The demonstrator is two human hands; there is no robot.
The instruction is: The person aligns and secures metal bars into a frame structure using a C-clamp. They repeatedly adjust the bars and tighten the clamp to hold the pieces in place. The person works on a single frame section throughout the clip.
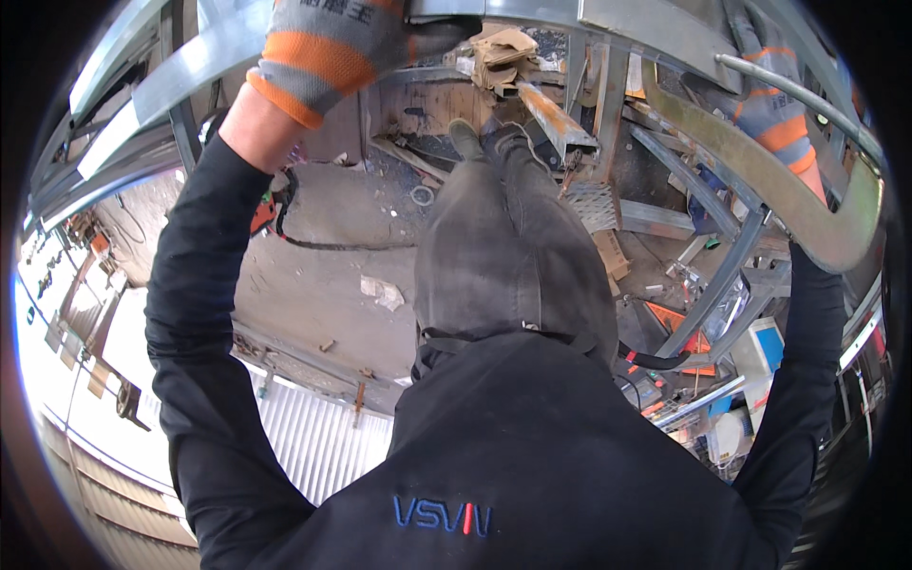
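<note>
My left hand (328,52), in a grey and orange knitted work glove, is raised at the upper edge. Its dark thumb lies along a steel bar (532,11), and the hand is closed on that bar; the other fingertips are out of view. At the upper right is my right hand (771,106), in a matching glove, partly covered by metal in front of it. What its fingers hold, if anything, is hidden. Close by hangs a large yellowish C-shaped metal clamp (760,185), with a thin metal rod (807,100) crossing over the hand.
Steel frame members (180,81) surround me on the left, top and right. Cardboard scraps (503,57) and a rusty channel piece (556,119) lie by my feet. A dark hose (342,245) crosses the floor. Tools and an orange triangular piece (679,332) sit at the right.
</note>
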